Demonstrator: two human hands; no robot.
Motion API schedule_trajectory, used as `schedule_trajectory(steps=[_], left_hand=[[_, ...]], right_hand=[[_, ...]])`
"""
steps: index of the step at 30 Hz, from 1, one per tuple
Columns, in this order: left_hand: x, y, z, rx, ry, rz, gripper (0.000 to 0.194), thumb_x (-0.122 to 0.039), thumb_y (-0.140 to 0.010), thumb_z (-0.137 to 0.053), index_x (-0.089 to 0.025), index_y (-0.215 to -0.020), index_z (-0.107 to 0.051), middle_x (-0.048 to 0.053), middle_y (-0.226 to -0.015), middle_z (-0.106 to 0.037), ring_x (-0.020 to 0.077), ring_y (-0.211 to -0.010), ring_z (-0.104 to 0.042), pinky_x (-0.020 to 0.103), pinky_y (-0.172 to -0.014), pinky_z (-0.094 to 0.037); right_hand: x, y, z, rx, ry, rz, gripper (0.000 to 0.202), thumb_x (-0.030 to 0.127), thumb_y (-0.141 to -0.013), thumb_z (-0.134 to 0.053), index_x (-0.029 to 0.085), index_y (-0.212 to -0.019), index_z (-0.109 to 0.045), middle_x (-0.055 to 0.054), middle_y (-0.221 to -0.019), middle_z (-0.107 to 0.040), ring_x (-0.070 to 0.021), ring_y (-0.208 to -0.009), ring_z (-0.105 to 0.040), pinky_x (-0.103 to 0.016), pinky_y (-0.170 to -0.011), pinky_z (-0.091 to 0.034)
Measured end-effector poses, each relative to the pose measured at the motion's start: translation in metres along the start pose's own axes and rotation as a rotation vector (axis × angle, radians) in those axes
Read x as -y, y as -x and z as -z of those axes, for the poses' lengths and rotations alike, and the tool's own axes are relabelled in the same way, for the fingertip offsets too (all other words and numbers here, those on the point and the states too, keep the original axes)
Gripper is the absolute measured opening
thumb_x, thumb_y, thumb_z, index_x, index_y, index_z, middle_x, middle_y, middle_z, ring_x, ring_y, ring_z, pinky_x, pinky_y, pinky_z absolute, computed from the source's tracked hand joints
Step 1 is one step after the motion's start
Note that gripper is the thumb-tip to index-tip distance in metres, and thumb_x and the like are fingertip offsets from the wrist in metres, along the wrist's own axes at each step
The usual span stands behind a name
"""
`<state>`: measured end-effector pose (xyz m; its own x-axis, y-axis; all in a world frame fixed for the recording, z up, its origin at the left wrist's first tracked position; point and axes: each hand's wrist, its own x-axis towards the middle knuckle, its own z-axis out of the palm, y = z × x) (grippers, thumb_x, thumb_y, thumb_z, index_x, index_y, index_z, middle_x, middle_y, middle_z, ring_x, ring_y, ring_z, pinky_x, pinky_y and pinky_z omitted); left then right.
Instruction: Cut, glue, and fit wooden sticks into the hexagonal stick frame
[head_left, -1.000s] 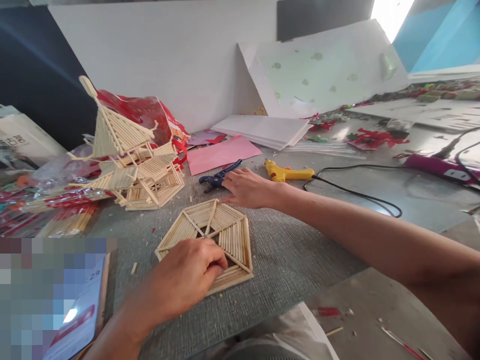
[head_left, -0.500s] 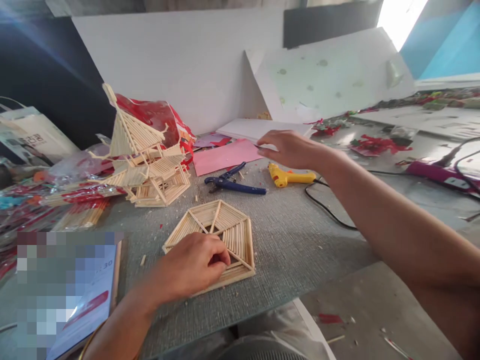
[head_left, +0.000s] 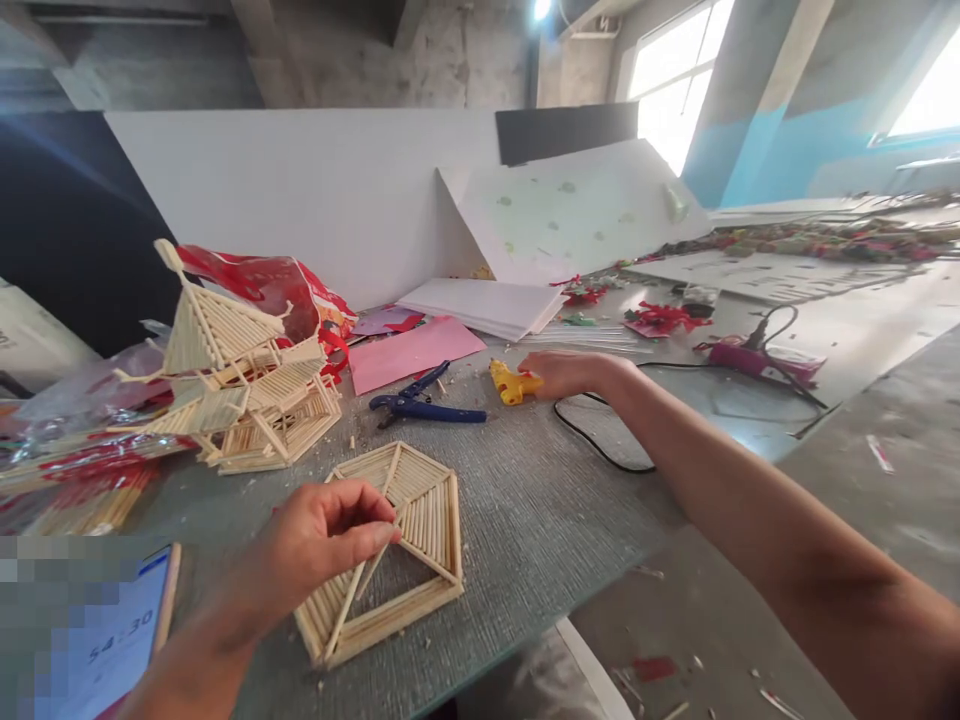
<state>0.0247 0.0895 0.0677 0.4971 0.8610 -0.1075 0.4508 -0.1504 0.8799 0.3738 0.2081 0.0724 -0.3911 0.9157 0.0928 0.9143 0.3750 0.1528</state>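
In the head view, my left hand (head_left: 330, 530) is closed in a pinch over a flat, many-sided frame (head_left: 427, 525) of thin wooden sticks. A short wooden stick (head_left: 369, 572) slants down from its fingertips across an open section of the frame. Farther right, my right hand (head_left: 574, 375) is closed around the handle of a yellow hot glue gun (head_left: 510, 382), which lies on the table with its nozzle end to the left. The hand covers most of the handle. Between the hands and farther back lie blue-handled cutters (head_left: 431, 408).
A tiered stick pagoda model (head_left: 240, 380) stands at the left before a red bag (head_left: 262, 285). Pink paper (head_left: 412, 352) and white boards (head_left: 487, 305) lie behind. A phone (head_left: 131, 630) is at the lower left. A black cord (head_left: 600, 460) loops near a purple power strip (head_left: 765, 360).
My right hand has come down from above the pink paper onto the glue gun's handle. My left hand has lifted off the frame's middle, showing an open section. The view has tilted up and turned right.
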Motion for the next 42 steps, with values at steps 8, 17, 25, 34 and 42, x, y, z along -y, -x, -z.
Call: schedule_trajectory(steps=[8,17,25,34,42], left_hand=[[0.001,-0.004,0.003,-0.239,0.402,-0.043,0.020,-0.028,-0.069,-0.068,-0.017,-0.086,-0.066,0.000,-0.074,-0.061,0.0069,-0.060,-0.047,0.019,-0.056,-0.039],[0.002,-0.011,0.003,-0.629,0.295,-0.200,0.019,-0.033,-0.071,-0.067,-0.016,-0.078,-0.064,0.001,-0.076,-0.064,0.0103,-0.066,-0.052,0.021,-0.059,-0.040],[0.012,-0.016,-0.002,-0.715,-0.096,-0.236,0.024,-0.042,-0.076,-0.061,-0.018,-0.082,-0.063,0.001,-0.077,-0.067,0.0135,-0.068,-0.059,0.025,-0.065,-0.045],[0.011,-0.013,-0.006,-0.777,-0.395,-0.304,0.020,-0.039,-0.082,-0.055,-0.020,-0.085,-0.062,0.001,-0.077,-0.066,0.0133,-0.067,-0.058,0.025,-0.065,-0.046],[0.014,-0.012,-0.007,-0.819,-0.470,-0.372,0.015,-0.033,-0.083,-0.055,-0.019,-0.086,-0.061,0.001,-0.080,-0.065,0.0129,-0.070,-0.057,0.024,-0.066,-0.045]], right_hand=[[0.006,-0.012,-0.010,0.004,0.058,-0.130,0.025,0.019,-0.069,-0.053,0.010,-0.091,-0.059,-0.015,-0.097,-0.058,-0.0204,-0.075,-0.058,-0.028,-0.059,-0.040],[0.047,0.014,0.035,-0.701,-0.239,0.005,0.032,0.045,-0.086,-0.043,0.018,-0.099,-0.052,-0.010,-0.092,-0.058,-0.0203,-0.082,-0.055,-0.033,-0.068,-0.043],[0.109,0.030,0.028,-0.609,-0.276,0.679,0.019,0.031,-0.088,-0.044,0.015,-0.092,-0.052,-0.009,-0.085,-0.058,-0.0148,-0.078,-0.056,-0.026,-0.060,-0.045],[0.119,0.032,0.024,-0.551,-0.247,0.745,0.020,0.024,-0.089,-0.033,0.015,-0.083,-0.050,-0.009,-0.077,-0.056,-0.0135,-0.066,-0.051,-0.026,-0.056,-0.041],[0.120,0.035,0.028,-0.591,-0.202,0.744,0.020,0.024,-0.090,-0.032,0.017,-0.077,-0.046,-0.005,-0.070,-0.053,-0.0115,-0.057,-0.044,-0.025,-0.051,-0.033]])
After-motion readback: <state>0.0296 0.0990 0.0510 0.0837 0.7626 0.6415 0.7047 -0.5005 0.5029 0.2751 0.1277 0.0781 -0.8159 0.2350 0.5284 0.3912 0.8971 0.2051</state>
